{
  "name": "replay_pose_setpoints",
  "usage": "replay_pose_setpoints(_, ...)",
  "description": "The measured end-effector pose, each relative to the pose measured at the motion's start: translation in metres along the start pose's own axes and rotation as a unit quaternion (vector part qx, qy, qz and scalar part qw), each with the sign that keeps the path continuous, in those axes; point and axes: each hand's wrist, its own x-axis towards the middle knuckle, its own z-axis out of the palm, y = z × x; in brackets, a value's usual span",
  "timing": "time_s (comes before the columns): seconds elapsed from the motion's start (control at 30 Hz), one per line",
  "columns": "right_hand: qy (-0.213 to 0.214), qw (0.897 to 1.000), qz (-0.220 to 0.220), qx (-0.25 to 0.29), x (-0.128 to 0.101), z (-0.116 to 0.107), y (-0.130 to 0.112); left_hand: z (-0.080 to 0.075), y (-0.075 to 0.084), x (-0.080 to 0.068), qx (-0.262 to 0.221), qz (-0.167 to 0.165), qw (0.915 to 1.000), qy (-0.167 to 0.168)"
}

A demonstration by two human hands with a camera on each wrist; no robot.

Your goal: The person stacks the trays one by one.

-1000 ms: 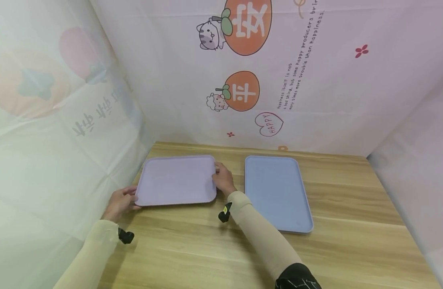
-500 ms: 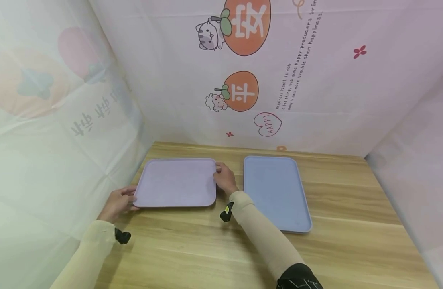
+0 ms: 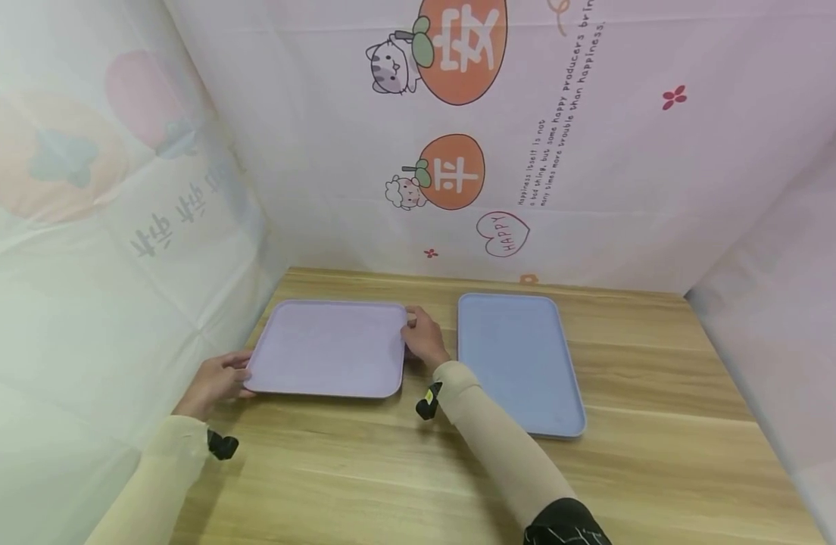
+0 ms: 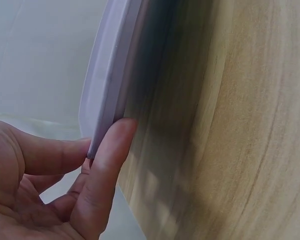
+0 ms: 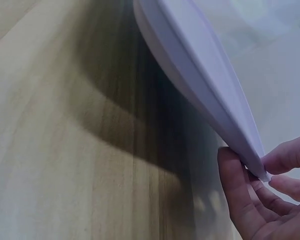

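Note:
A shallow rectangular purple tray [image 3: 327, 348] lies lengthwise across the left part of the wooden table, raised a little, with its shadow beneath it in both wrist views. My left hand [image 3: 216, 382] pinches its left edge near the front corner; in the left wrist view the thumb and a finger [image 4: 107, 165] close on the rim from either side. At the opposite end my right hand [image 3: 425, 338] pinches the right edge, and the right wrist view shows fingers under the tray [image 5: 200, 75] and the thumb at its rim.
To the right of my right hand a blue tray [image 3: 520, 363] lies on the wooden table [image 3: 663, 424], its long side pointing away from me. My right forearm [image 3: 506, 446] crosses its lower left corner. White printed cloth [image 3: 595, 227] hangs behind and at both sides.
The purple tray has shifted slightly toward me and to the left, and its front edge has turned. My left hand has moved left with it; my right hand stays nearly in place.

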Motion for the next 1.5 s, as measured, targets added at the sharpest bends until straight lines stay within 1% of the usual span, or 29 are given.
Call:
replay_pose_setpoints(0.13,-0.015,1.000,0.005,0.011,-0.003,0.000,0.000,-0.003,0.000,0.001,0.009,-0.009,0.9999,0.002)
replay_pose_setpoints(0.27,-0.016,0.999,0.009,0.036,-0.004,-0.001,0.000,-0.002,-0.002,0.002,-0.006,-0.017,0.9998,-0.002)
replay_pose_setpoints(0.33,-0.012,0.998,0.014,0.054,-0.004,-0.002,0.001,0.000,-0.005,0.003,-0.033,-0.018,0.9993,0.000)
replay_pose_setpoints(0.43,-0.007,0.996,0.024,0.081,-0.005,-0.004,0.001,0.003,-0.009,0.004,-0.102,-0.020,0.9946,0.006)
replay_pose_setpoints(0.53,0.002,0.995,0.031,0.094,-0.006,-0.004,0.000,0.008,-0.012,0.004,-0.179,-0.021,0.9836,0.013)
replay_pose_setpoints(0.6,0.011,0.995,0.035,0.098,-0.007,-0.005,0.000,0.013,-0.013,0.004,-0.216,-0.019,0.9761,0.018)
replay_pose_setpoints(0.7,0.027,0.994,0.043,0.099,-0.008,-0.004,-0.001,0.023,-0.011,0.002,-0.258,-0.019,0.9656,0.029)
replay_pose_setpoints(0.77,0.036,0.993,0.047,0.098,-0.007,-0.003,-0.002,0.030,-0.009,0.000,-0.282,-0.021,0.9587,0.031)
replay_pose_setpoints(0.87,0.045,0.993,0.050,0.093,-0.005,-0.002,-0.001,0.042,-0.006,-0.001,-0.328,-0.030,0.9436,0.032)
replay_pose_setpoints(1.0,0.054,0.993,0.043,0.091,-0.003,-0.002,0.000,0.053,-0.002,-0.002,-0.371,-0.041,0.9271,0.037)
replay_pose_setpoints(1.17,0.056,0.992,0.038,0.106,-0.004,-0.003,0.001,0.059,0.010,-0.004,-0.399,-0.060,0.9129,0.060)
replay_pose_setpoints(1.27,0.058,0.991,0.038,0.113,-0.006,-0.002,0.001,0.063,0.015,-0.005,-0.414,-0.062,0.9056,0.067)
replay_pose_setpoints(1.4,0.058,0.989,0.042,0.128,-0.008,-0.002,0.000,0.070,0.017,-0.006,-0.429,-0.062,0.8996,0.057)
replay_pose_setpoints(1.5,0.058,0.988,0.044,0.135,-0.008,-0.002,0.000,0.079,0.016,-0.007,-0.429,-0.062,0.9003,0.041)
